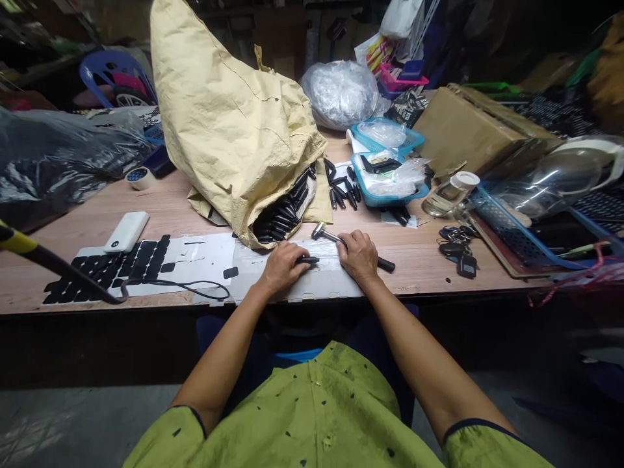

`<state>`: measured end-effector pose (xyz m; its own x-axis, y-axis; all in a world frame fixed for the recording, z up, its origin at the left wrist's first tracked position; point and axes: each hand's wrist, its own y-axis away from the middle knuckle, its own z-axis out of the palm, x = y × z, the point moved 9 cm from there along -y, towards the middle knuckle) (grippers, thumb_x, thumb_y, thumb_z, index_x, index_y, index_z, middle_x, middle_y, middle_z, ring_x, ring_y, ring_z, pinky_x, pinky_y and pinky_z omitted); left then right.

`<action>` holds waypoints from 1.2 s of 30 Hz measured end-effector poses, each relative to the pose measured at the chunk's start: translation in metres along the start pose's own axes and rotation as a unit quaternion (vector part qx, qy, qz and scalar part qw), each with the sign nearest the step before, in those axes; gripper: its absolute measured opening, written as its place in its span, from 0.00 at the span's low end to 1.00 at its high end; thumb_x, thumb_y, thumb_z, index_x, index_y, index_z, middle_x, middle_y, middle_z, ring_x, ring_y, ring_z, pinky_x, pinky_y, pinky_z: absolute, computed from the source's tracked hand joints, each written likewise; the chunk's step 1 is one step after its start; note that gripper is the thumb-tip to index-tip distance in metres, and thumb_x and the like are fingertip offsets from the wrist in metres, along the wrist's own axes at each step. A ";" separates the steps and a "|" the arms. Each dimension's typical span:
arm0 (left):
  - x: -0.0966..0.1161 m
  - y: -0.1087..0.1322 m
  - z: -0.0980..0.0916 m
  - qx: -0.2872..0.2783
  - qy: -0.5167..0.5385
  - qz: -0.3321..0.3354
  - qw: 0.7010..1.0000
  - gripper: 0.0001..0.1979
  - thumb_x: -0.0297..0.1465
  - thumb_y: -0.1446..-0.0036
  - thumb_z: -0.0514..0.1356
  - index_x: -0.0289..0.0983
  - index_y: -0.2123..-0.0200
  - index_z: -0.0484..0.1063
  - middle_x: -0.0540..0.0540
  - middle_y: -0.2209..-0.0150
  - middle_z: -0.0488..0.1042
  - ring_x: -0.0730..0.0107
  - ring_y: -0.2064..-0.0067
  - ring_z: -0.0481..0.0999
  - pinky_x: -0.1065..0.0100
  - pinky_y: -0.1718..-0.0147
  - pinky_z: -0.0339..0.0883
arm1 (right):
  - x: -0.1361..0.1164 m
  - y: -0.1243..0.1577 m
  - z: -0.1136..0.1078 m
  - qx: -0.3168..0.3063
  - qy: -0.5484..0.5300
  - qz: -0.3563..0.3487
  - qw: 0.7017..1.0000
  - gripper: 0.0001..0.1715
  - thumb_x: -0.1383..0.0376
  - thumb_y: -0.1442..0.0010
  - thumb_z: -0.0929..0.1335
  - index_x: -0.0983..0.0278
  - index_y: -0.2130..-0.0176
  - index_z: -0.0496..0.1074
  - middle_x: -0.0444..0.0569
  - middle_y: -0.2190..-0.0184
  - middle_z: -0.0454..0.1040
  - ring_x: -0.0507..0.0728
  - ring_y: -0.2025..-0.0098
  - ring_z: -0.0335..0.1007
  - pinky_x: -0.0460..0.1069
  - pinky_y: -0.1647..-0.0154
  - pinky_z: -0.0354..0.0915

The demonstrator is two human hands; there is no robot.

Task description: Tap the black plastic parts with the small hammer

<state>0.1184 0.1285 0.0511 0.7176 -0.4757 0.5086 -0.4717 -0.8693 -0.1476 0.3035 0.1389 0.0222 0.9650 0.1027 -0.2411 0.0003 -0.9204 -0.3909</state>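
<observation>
Near the table (pixel 419 257) edge, left hand (pixel 283 266) pinches black piece (pixel 309 260), right hand (pixel 359 255) grips hammer (pixel 325 233).

Lots you can't really make out here. The paper sack (pixel 229 123) swallows most of the black parts (pixel 285 211); only their ends poke out of its mouth, so no counting them. Just in front of the sack, the left hand (pixel 283 266) curls over a small black piece (pixel 308 260) and only one tip shows. Next to it, the right hand (pixel 359 255) wraps the hammer (pixel 326 234), covering the middle of its handle. Far left of the sack, a yellow-and-black pole (pixel 29 250) and a dark plastic bag (pixel 53 159) run off the frame edge. Behind the sack to the right, the clear bag (pixel 341 91) is too blurry to tell what's inside.
</observation>
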 end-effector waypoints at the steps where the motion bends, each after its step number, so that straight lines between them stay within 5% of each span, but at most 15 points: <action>1: -0.006 0.004 0.007 -0.004 0.015 -0.013 1.000 0.07 0.31 0.43 0.65 0.42 0.59 0.78 0.45 0.59 0.78 0.56 0.54 0.72 0.58 0.51 0.65 | 0.001 -0.001 0.001 -0.003 -0.004 0.001 1.000 0.14 0.64 0.34 0.64 0.59 0.56 0.78 0.53 0.62 0.71 0.60 0.58 0.60 0.52 0.60 0.55; 5: -0.025 0.008 0.017 0.005 0.053 -0.051 0.997 0.09 0.31 0.45 0.68 0.41 0.59 0.79 0.46 0.60 0.78 0.57 0.54 0.71 0.57 0.50 0.65 | 0.011 -0.005 -0.002 -0.022 -0.052 0.037 0.998 0.14 0.63 0.35 0.64 0.58 0.56 0.79 0.52 0.63 0.72 0.60 0.59 0.63 0.52 0.60 0.59; 9: -0.027 0.005 0.015 0.000 0.072 -0.064 0.995 0.09 0.31 0.46 0.69 0.41 0.60 0.80 0.46 0.61 0.77 0.58 0.54 0.71 0.58 0.51 0.65 | 0.016 0.007 -0.030 0.013 -0.132 0.080 0.988 0.16 0.62 0.34 0.62 0.59 0.56 0.78 0.52 0.62 0.74 0.61 0.57 0.68 0.53 0.57 0.63; 16: -0.029 0.004 0.017 0.004 0.106 -0.089 0.990 0.08 0.31 0.49 0.70 0.43 0.63 0.82 0.47 0.63 0.77 0.58 0.54 0.71 0.58 0.51 0.67 | -0.028 0.065 -0.059 0.000 -0.273 0.045 0.961 0.20 0.58 0.30 0.60 0.58 0.51 0.77 0.52 0.57 0.79 0.59 0.57 0.74 0.53 0.54 0.69; 26: -0.031 0.000 0.020 0.018 0.122 -0.100 0.987 0.08 0.30 0.51 0.71 0.43 0.65 0.83 0.49 0.66 0.76 0.60 0.56 0.71 0.59 0.52 0.67 | -0.057 0.078 -0.052 -0.005 -0.222 0.012 0.975 0.22 0.61 0.30 0.60 0.54 0.44 0.76 0.50 0.62 0.77 0.56 0.60 0.75 0.49 0.60 0.70; 36: -0.030 0.001 0.022 0.039 0.134 -0.112 0.984 0.09 0.29 0.53 0.72 0.42 0.65 0.84 0.48 0.66 0.76 0.60 0.55 0.71 0.60 0.52 0.67 | -0.047 0.086 -0.058 0.018 -0.206 0.019 0.978 0.22 0.61 0.29 0.60 0.55 0.45 0.77 0.49 0.63 0.77 0.56 0.60 0.75 0.48 0.61 0.69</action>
<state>0.1077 0.1389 0.0176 0.6327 -0.2276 0.7402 -0.2687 -0.9610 -0.0658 0.2733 0.0332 0.0518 0.7764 0.2198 -0.5906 -0.0495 -0.9130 -0.4049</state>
